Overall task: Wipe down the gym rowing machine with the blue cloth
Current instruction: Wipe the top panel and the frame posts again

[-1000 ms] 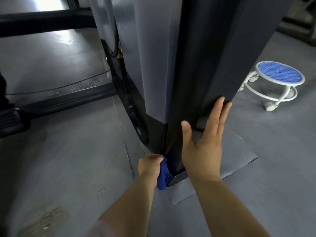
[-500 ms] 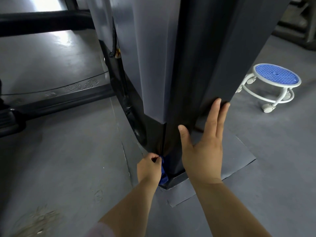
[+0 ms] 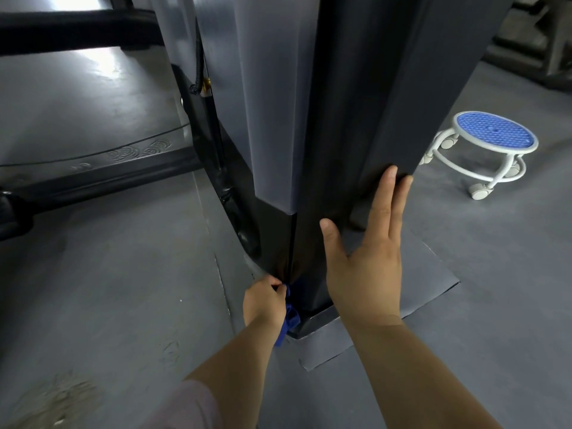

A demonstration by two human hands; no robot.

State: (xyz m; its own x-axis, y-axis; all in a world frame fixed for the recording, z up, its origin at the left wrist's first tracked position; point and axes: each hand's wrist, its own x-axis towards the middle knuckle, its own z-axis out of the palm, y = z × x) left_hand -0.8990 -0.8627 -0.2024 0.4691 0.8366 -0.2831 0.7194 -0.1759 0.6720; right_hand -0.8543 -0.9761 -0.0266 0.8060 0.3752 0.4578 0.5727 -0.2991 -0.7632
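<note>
**Low on the rowing machine [image 3: 278,103]: blue cloth [image 3: 290,318] in the left hand [image 3: 263,305]**

From my station I see the blue cloth bunched at the very foot of the machine's upright housing [image 3: 356,119]. It is pressed against the front corner edge, just above the point where the housing meets its base. The left hand has its fingers curled round the cloth and clamps it tight. A tail of the fabric hangs below the hand, beside the wrist.

The right hand [image 3: 365,274] lies flat on the dark face of the housing, to the right of that corner and higher than the cloth. Its fingers [image 3: 387,205] are straight and close together, and the thumb is spread toward the corner. It holds nothing. The fingertips reach the lower edge of the housing's angled side panel.

The housing stands on a grey mat [image 3: 427,292] that sticks out from under its base to the right and toward me. A black cable [image 3: 199,57] with a brass fitting runs down the left side of the housing. Farther left a black rail [image 3: 108,178] lies along the floor [image 3: 108,274], beside a strip embossed with swirls. To the right of the housing, well apart from it, stands a low white stool [image 3: 495,134] on castors with a round blue seat. A pale sleeve [image 3: 185,407] covers the left arm at the bottom edge of my view.
</note>
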